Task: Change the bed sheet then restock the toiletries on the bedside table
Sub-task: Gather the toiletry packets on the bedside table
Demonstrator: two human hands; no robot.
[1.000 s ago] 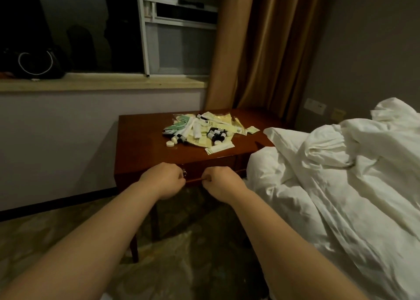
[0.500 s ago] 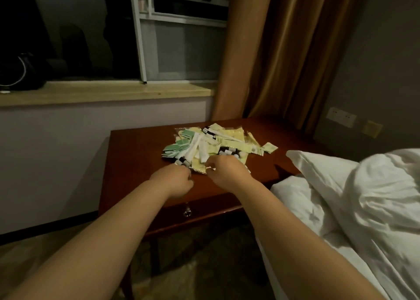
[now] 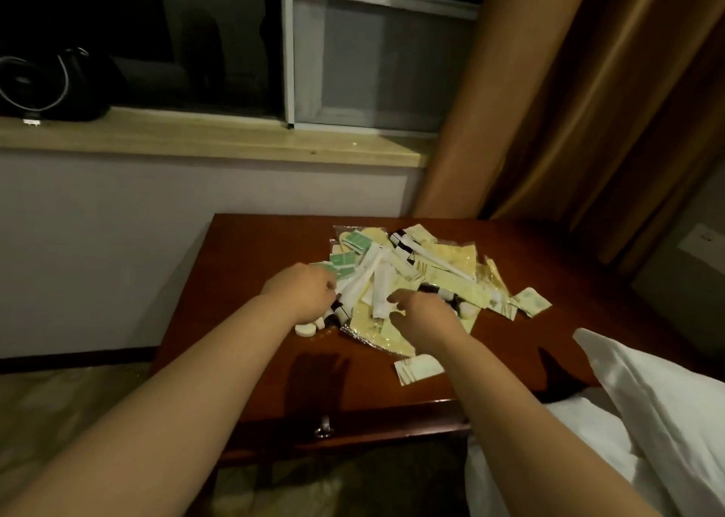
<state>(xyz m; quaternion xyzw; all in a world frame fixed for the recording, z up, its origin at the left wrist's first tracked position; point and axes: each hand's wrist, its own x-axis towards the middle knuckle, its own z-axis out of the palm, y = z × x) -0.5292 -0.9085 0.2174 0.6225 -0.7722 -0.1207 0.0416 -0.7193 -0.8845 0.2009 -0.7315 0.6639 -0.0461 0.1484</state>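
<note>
Evidently the work has reached its second half, the toiletries, though how well the sheet was changed cannot be judged: only a corner of white bedding (image 3: 647, 410) shows at about 4 o'clock, rumpled rather than smoothed flat.

On the wooden table (image 3: 251, 265) a loose heap of toiletries (image 3: 431, 273) lies a little past centre toward 1 o'clock: yellow and green sachets, long white wrapped sticks, small dark-capped bottles and a few round white pieces at its near-left edge. One sachet (image 3: 418, 369) sits apart at 5 o'clock of the heap, another (image 3: 531, 301) at 3 o'clock. Nothing is sorted or lined up, so I judge the restocking barely begun; arranging it all remains.

Both hands are in the heap. The left hand (image 3: 302, 293) rests at its 9 o'clock edge with fingers curled down among the white sticks; whether it actually grips one I cannot tell. The right hand (image 3: 425, 310) lies on the near side with fingers loosely spread over the packets, pinching nothing that I can see.

As for containers, no tray or basket is visible. The table's drawer (image 3: 353, 430), with its small metal pull, is closed, so its contents are hidden.
</note>
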